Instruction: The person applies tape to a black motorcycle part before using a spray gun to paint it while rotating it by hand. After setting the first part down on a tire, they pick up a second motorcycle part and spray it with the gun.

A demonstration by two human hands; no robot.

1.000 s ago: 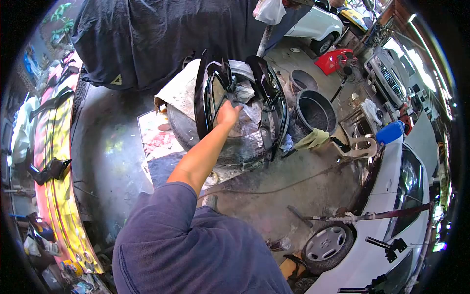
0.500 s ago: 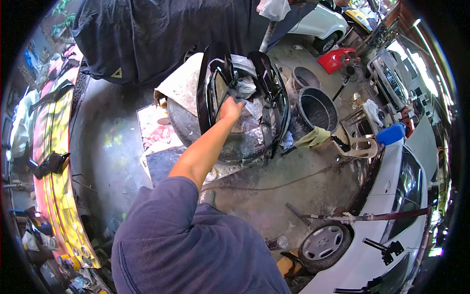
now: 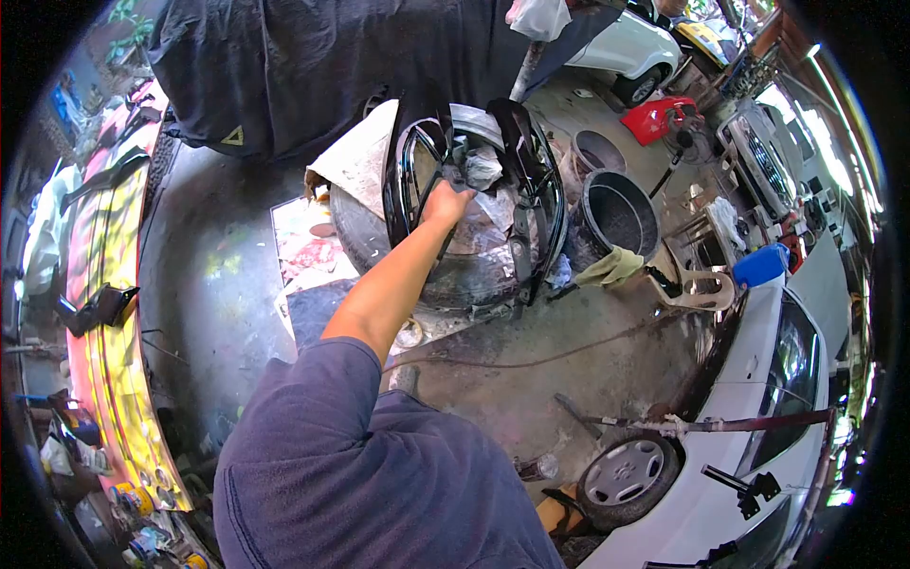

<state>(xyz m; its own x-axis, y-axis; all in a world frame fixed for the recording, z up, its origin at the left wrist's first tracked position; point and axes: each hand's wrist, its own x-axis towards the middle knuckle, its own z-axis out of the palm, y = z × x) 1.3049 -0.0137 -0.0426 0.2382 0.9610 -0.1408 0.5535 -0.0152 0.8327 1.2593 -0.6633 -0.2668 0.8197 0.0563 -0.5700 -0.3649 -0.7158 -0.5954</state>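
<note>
The left hand [image 3: 445,203] is held beside the black trim [image 3: 396,180], which is propped on the tyre [image 3: 474,290]; fingers look curled, but whether anything is pinched cannot be told. The trim seems to be being worked; steady, light control is called for.

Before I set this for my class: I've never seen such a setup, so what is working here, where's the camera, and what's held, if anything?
No machine: a person works bare-handed, and every picture comes from one camera on their head, looking forward and down. Their left hand reaches among glossy black parts above what looks like a tyre, with crumpled wrapping nearby. Its grip is too small to make out. The right hand is out of view.
</note>
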